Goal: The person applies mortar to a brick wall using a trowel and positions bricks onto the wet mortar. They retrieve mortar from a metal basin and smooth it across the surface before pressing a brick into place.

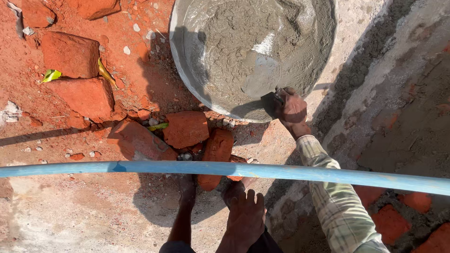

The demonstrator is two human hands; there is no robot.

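Observation:
My right hand (291, 110), coming out of a checked sleeve, is shut on the handle of a trowel (260, 77). The trowel's blade lies in wet grey mortar (229, 42) inside a round metal pan (177, 56). The hand sits at the pan's near right rim. My left hand (246, 216) rests low in the view on my leg, fingers apart, holding nothing. A bare foot (186, 187) stands in shadow just left of it.
A blue pipe (140, 167) crosses the whole view just beyond my feet. Broken red bricks (185, 129) prop the pan, and larger red blocks (70, 54) lie at far left. A mortared brick wall top (398, 140) runs along the right.

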